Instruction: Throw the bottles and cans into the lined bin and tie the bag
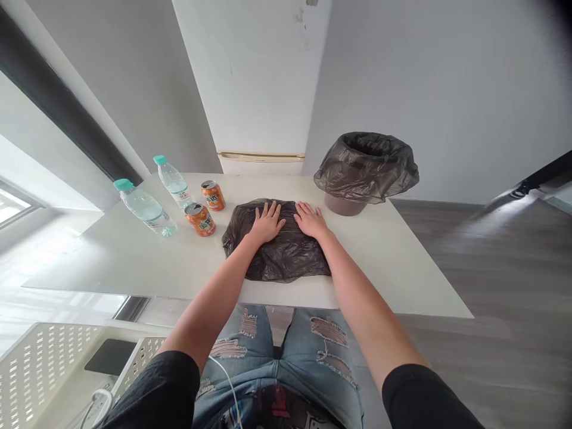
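A dark, crumpled plastic garbage bag [286, 256] lies spread on the white table [384, 274] in front of me. My left hand [267, 223] rests flat on its upper middle, fingers stretched out. On the bag's upper right part, my right hand [311, 220] also presses palm down with its fingers extended. Neither hand is closed around anything. Just beyond my right hand stands a brown trash bin [344, 205], lined with another dark bag [370, 173] that folds over its rim.
Left of the bag stand two orange drink cans, a nearer can [201, 220] and a farther can [213, 195]. Beside them are a clear bottle [145, 208] and another bottle [173, 180], both with teal caps. A white fridge [259, 77] is behind the table; a perforated basket [49, 363] sits lower left.
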Motion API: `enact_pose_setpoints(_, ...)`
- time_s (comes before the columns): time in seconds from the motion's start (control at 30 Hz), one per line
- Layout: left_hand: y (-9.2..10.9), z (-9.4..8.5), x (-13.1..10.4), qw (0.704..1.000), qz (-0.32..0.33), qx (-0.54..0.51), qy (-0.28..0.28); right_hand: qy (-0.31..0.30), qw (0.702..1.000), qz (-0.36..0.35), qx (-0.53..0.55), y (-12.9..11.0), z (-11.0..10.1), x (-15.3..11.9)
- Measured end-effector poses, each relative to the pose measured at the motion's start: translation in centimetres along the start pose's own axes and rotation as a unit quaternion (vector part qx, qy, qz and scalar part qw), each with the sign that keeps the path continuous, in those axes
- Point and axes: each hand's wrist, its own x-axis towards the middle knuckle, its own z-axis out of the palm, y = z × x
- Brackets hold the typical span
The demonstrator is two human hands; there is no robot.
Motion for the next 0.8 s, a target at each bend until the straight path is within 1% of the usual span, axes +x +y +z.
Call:
enact_pose_setpoints(0.07,1.6,-2.3,-1.4,0.997,-0.004,0.001,0.077,0.014,1.0,-0.008,0.024,0.1,-0.2,-0.1)
enact_pose_setpoints(0.1,2.7,-3.5,-2.5,0.993,-0.005,-0.005,0.117,0.027,0.999,-0.013,0.038,0.2,-0.4,-0.2)
enact_pose_setpoints(0.13,4.1,-4.4,-4.0,0.989,-0.001,-0.019,0.144,0.045,0.997,-0.017,0.052,0.4,-0.7,-0.3)
enact_pose_setpoints(0.17,5.7,-5.0,-5.8,0.988,0.011,-0.04,0.151,0.067,0.995,-0.022,0.064,0.7,-0.9,-0.4)
enact_pose_setpoints(0.2,7.3,-5.2,-7.7,0.988,0.035,-0.058,0.138,0.091,0.993,-0.024,0.072,0.9,-1.2,-0.6)
enact_pose_setpoints(0.23,8.8,-5.0,-9.7,0.988,0.063,-0.074,0.12,0.115,0.99,-0.023,0.076,1.3,-1.5,-0.7)
enact_pose_setpoints(0.3,11.1,-3.7,-13.2,0.987,0.103,-0.088,0.092,0.147,0.986,-0.017,0.078,1.8,-2.0,-1.1)
enact_pose_setpoints(0.37,12.0,-1.8,-15.7,0.988,0.116,-0.082,0.064,0.151,0.986,-0.012,0.074,2.2,-2.3,-1.5)
enact_pose_setpoints(0.43,11.5,-0.3,-17.0,0.989,0.124,-0.071,0.04,0.137,0.988,-0.017,0.062,2.1,-2.5,-1.9)
enact_pose_setpoints(0.5,9.9,0.1,-17.6,0.989,0.129,-0.067,0.028,0.12,0.992,-0.019,0.046,1.8,-2.9,-2.3)
enact_pose_setpoints(0.57,7.7,-0.5,-17.9,0.988,0.137,-0.066,0.023,0.099,0.995,-0.014,0.028,1.2,-3.6,-2.8)
enact_pose_setpoints(0.67,4.6,-2.3,-19.1,0.988,0.137,-0.059,0.032,0.048,0.999,-0.001,-0.003,0.3,-5.4,-4.3)
enact_pose_setpoints(0.73,2.9,-3.4,-20.5,0.989,0.127,-0.051,0.047,-0.01,1.0,0.014,-0.008,-0.3,-6.4,-6.4)
enact_pose_setpoints(0.8,1.7,-4.0,-22.4,0.99,0.122,-0.044,0.055,-0.066,0.998,0.025,0.002,-0.6,-6.9,-9.6)
